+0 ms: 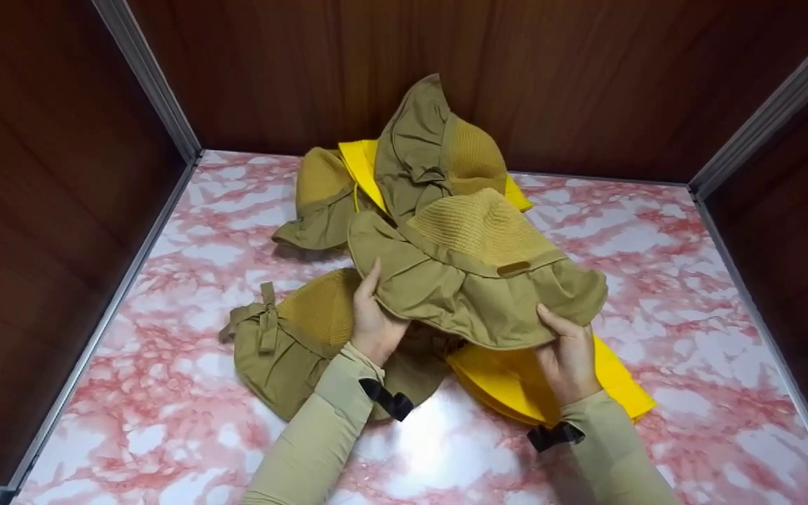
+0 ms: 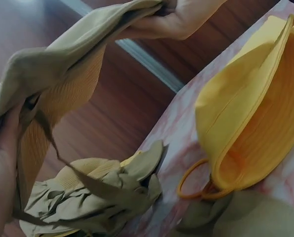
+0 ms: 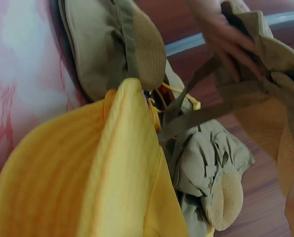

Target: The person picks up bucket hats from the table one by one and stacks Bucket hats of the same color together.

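Head view, both hands (image 1: 379, 325) gripping hat (image 1: 474, 280) (khaki-brimmed)

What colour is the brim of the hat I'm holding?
The brim is plain olive-khaki, clearest in the head view.

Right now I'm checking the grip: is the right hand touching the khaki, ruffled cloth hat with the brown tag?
Touching: the head view shows the right hand pinching the khaki hat by its brim, thumb uppermost.
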{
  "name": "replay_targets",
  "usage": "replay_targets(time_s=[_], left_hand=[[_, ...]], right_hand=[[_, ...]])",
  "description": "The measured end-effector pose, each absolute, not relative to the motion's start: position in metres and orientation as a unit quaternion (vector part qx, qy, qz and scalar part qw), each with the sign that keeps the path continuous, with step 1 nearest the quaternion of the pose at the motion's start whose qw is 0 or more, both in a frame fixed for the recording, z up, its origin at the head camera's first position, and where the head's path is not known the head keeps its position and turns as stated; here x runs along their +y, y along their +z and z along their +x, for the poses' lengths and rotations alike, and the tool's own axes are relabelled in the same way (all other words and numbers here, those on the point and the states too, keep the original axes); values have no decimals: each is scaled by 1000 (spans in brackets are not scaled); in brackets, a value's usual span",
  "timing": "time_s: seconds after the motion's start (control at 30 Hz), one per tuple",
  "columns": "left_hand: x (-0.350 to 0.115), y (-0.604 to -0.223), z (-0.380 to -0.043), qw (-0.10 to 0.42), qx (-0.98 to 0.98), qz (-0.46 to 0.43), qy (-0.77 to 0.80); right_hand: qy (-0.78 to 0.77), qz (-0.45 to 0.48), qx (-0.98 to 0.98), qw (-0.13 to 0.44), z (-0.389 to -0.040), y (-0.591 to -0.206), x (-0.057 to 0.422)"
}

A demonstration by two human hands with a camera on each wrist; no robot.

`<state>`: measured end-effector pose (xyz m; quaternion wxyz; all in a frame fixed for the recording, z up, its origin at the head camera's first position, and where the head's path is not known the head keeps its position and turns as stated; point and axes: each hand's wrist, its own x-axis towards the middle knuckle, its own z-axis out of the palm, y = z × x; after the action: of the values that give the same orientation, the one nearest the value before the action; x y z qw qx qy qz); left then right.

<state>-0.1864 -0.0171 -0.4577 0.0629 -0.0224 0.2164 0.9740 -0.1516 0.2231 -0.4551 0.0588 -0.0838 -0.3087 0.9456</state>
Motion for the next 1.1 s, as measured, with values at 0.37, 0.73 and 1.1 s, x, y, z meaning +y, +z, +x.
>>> replay_targets(time_s=[0.37, 0.73, 1.1], left_hand=[[-25, -468, -177, 35, 269, -52, 961], [-27, -481, -153, 14, 297, -54, 953], [-80, -480, -148, 44, 304, -46, 951]], right_hand=[[915, -103, -383, 71, -150, -460, 223], [919, -136, -350, 122, -148, -463, 216], [889, -132, -421, 119, -145, -469, 217]])
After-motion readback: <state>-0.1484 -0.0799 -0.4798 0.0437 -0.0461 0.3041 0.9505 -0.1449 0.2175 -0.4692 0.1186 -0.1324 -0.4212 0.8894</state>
